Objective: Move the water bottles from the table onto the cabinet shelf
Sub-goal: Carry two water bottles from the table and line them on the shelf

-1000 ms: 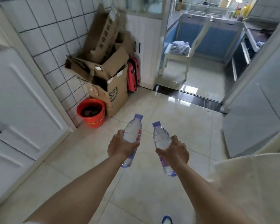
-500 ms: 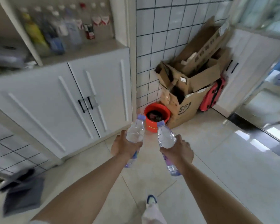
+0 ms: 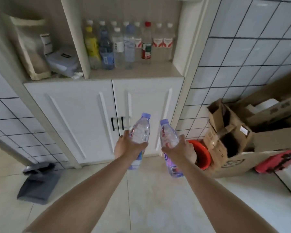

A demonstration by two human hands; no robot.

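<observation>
**Both hands loaded, bottles held before the cabinet**

The left hand [image 3: 128, 147] has its fingers wrapped round the middle of a clear water bottle [image 3: 139, 132]. The purple cap stands above the fingers and the labelled base hangs below the palm. The bottle tilts slightly, neck up.

The right hand [image 3: 179, 151] grips a second water bottle [image 3: 168, 137] the same way: fingers curled round its waist, purple cap above the thumb, base projecting below the wrist. The two bottles are close beside each other but apart, with a narrow gap between the two sets of fingers.

Beyond the fingertips stand the white cabinet doors [image 3: 91, 118], closed, with two black handles [image 3: 118, 125] just left of the left-hand bottle. Well above both hands is the open cabinet shelf [image 3: 134, 72], where a row of bottles [image 3: 128, 46] stands upright at the back; its front strip is bare. Neither held bottle touches the shelf.

Right of the right hand's fingers, a red bucket [image 3: 202, 154] sits on the floor against cardboard boxes [image 3: 233, 140]. Far left of the left hand lies a grey dustpan [image 3: 39, 185] on the tiles.
</observation>
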